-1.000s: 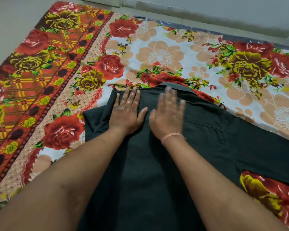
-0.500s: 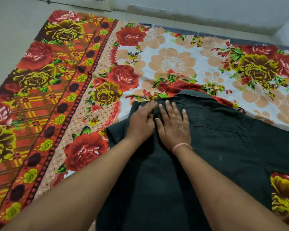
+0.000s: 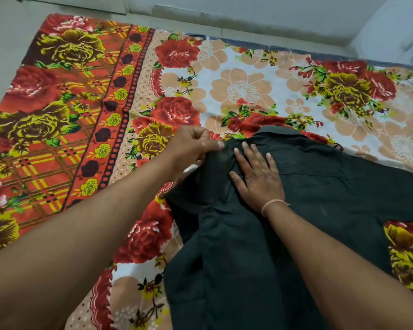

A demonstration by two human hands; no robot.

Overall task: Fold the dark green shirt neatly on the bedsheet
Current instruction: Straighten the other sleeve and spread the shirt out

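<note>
Moved since earlier: left hand (image 3: 191,145) now pinches the dark green shirt (image 3: 308,186) shoulder edge, lifted toward 10 o'clock. Right hand (image 3: 255,175): flat, fingers spread, pressing shirt. Floral bedsheet (image 3: 81,115) beneath.

Dark green shirt (image 3: 320,191) lies spread, collar up, on floral bedsheet (image 3: 243,91).

A pale floor (image 3: 3,67) is covered by a flowered bedsheet (image 3: 243,91), spread flat, with a red and yellow checked border of roses along its left side and peach blossoms on white across its middle. A dark green shirt (image 3: 332,186) is laid directly on the bedsheet, collar at the far end, its left side bunched and lifted near the shoulder. A pale wall base (image 3: 248,17) is seen just beyond the far edge of the bedsheet.
</note>
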